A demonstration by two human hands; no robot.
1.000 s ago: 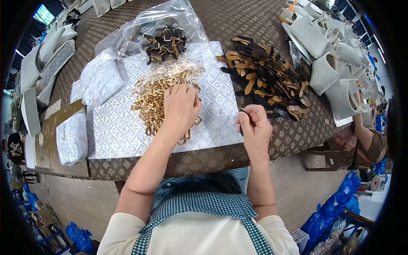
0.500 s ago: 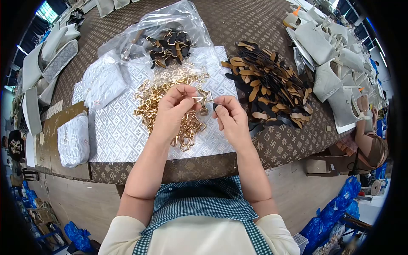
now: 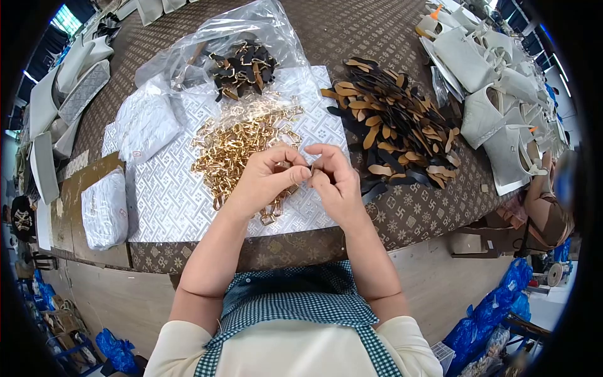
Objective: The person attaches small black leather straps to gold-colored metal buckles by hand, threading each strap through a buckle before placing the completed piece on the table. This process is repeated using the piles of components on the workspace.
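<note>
My left hand (image 3: 271, 179) and my right hand (image 3: 335, 182) meet fingertip to fingertip over the patterned white sheet. Both are pinched closed around something small, mostly hidden by the fingers. Gold metal buckles (image 3: 229, 151) lie in a loose heap beneath and left of my left hand. Right of my right hand is a pile of black and tan leather strips (image 3: 396, 125). Beyond the buckles, black pieces with gold buckles (image 3: 244, 66) lie at the opening of a clear plastic bag (image 3: 264, 22).
Two white wrapped packets (image 3: 147, 119) (image 3: 105, 207) lie at the left, one on brown cardboard (image 3: 70, 220). Pale handbags (image 3: 490, 113) crowd the right edge, more pale pieces (image 3: 44, 103) the far left. A person's arm (image 3: 539, 188) shows at the right.
My hands have come together, my left hand moving right and slightly down. The metal buckle and black strip end that showed between the fingers are now mostly covered. The view has shifted slightly.
</note>
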